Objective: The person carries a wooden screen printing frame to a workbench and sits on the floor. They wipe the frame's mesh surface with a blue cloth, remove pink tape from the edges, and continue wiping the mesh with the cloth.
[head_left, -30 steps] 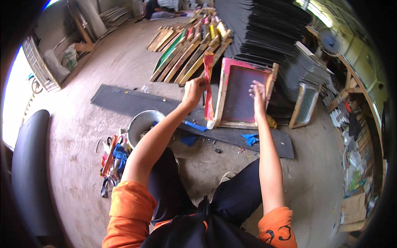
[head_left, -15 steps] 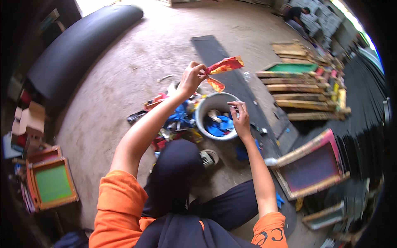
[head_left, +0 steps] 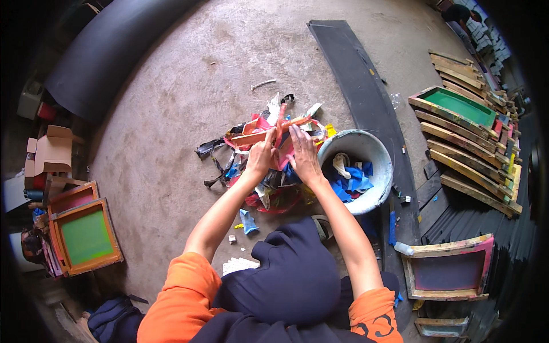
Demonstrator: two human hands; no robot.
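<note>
A heap of crumpled plastic and tape scraps [head_left: 277, 197] in red, black, white and yellow lies on the floor in front of me. Over its middle, my left hand [head_left: 260, 157] is closed at a red strip [head_left: 280, 120]; its fingertips are partly hidden. Close beside it, my right hand [head_left: 306, 153] rests against the scraps with fingers stretched out. Touching the heap's right side is a pale grey bucket [head_left: 385, 186]. Inside it lie blue scraps [head_left: 355, 182] and a whitish crumpled piece [head_left: 341, 164].
A long black strip [head_left: 366, 80] runs along the floor behind the bucket. Wooden frames [head_left: 463, 148] are stacked at right, with another frame [head_left: 449, 268] nearer. Orange-edged frames [head_left: 86, 237] and an open cardboard box [head_left: 54, 151] stand left. A person [head_left: 457, 17] bends far right.
My left hand has come down from above the floor to the heap with the red-and-yellow piece. My right hand has moved left from over the bucket onto the heap. The view has shifted.
</note>
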